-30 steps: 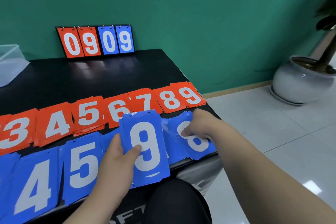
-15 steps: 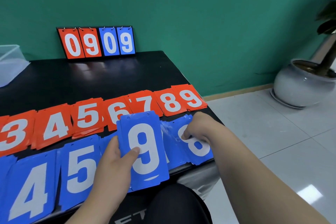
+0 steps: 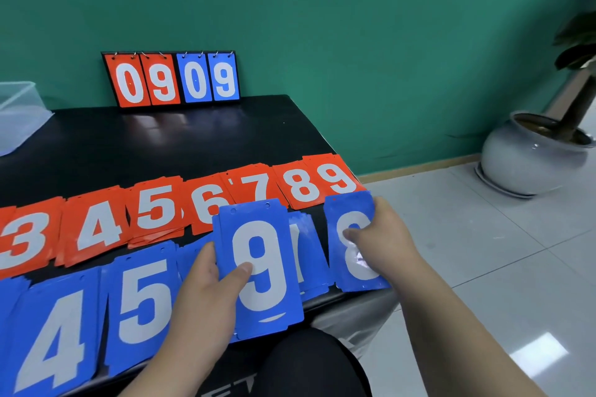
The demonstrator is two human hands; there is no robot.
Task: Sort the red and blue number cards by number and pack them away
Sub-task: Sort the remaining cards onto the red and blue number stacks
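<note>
Red number cards lie in a row from 3 to 9 across the black table. In front of them runs a row of blue cards, with the 4 and 5 showing. My left hand holds a small stack of blue 9 cards above the table's front edge, thumb on the face. My right hand grips a blue 8 card, its far end raised off the table's right corner. Between the two, another blue pile lies partly hidden.
A scoreboard stand reading 0909 leans against the green wall at the table's back. A clear plastic box sits at the back left. A potted plant stands on the tiled floor to the right.
My right hand has picked up the blue 8 card from the right corner and tilted its far end up. The left hand keeps the 9 stack in nearly the same place.
</note>
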